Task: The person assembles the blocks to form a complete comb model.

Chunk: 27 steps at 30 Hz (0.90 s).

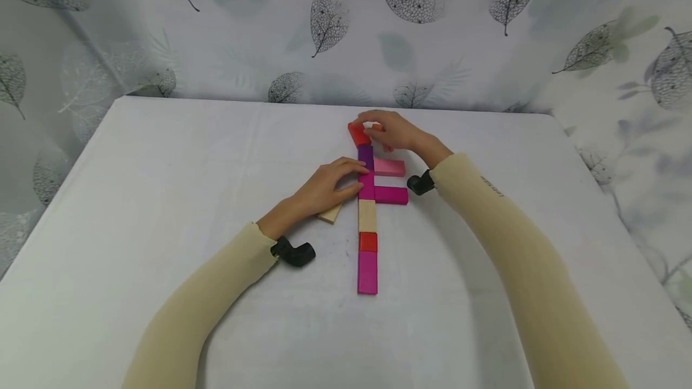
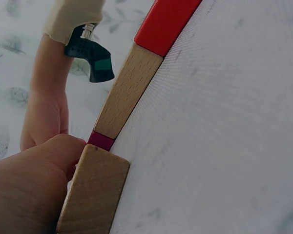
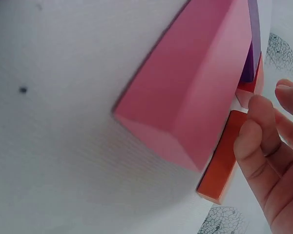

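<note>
My left hand point(image 1: 324, 185) rests against the row of blocks, fingers over the purple block point(image 1: 365, 153) and thumb at the left side of the magenta block point(image 1: 367, 192). Its fingers are loosely bent. Beneath that hand lies a loose plain wooden block point(image 1: 330, 215), larger in the left wrist view. At the row's far end, my right hand point(image 1: 394, 129) has its fingertips beside a tilted red block point(image 1: 357, 134). In the right wrist view, an orange block point(image 3: 222, 156) lies next to those fingers, which are apart from the thumb.
A pink block point(image 1: 390, 167) and another magenta block point(image 1: 391, 195) branch rightward from the row. Toward me the row continues with a wooden block point(image 1: 367, 216), a red block point(image 1: 368, 242) and a long magenta block point(image 1: 367, 272). Leaf-patterned cloth point(image 1: 243, 29) hangs behind the white table point(image 1: 216, 137).
</note>
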### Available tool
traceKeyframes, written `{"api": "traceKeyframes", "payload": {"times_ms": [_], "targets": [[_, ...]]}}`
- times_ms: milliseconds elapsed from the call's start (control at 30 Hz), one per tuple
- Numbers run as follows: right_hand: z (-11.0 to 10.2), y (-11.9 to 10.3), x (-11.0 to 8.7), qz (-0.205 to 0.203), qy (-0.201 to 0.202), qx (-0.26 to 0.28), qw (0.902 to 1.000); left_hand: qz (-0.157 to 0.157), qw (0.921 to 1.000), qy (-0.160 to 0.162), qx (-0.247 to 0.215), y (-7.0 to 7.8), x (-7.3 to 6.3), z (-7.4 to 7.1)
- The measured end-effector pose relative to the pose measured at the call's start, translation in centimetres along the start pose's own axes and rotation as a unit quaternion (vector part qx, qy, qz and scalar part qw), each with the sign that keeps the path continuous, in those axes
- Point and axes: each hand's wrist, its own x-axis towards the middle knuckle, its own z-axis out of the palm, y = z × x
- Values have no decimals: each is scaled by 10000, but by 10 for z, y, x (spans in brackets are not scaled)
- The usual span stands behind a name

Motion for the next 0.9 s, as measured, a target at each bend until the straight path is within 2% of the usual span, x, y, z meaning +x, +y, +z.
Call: {"api": "traceKeyframes", "payload": {"times_ms": [233, 467, 900], "targets": [[3, 4, 2, 18, -128, -147, 9998, 58, 10000, 44, -36, 0, -2, 4], [3, 3, 4, -225, -39, -566, 9981, 41, 10000, 27, 67, 2, -2, 2], [1, 6, 6, -342, 57, -654, 9973, -6, 9999, -12, 132, 2, -1, -2]]}}
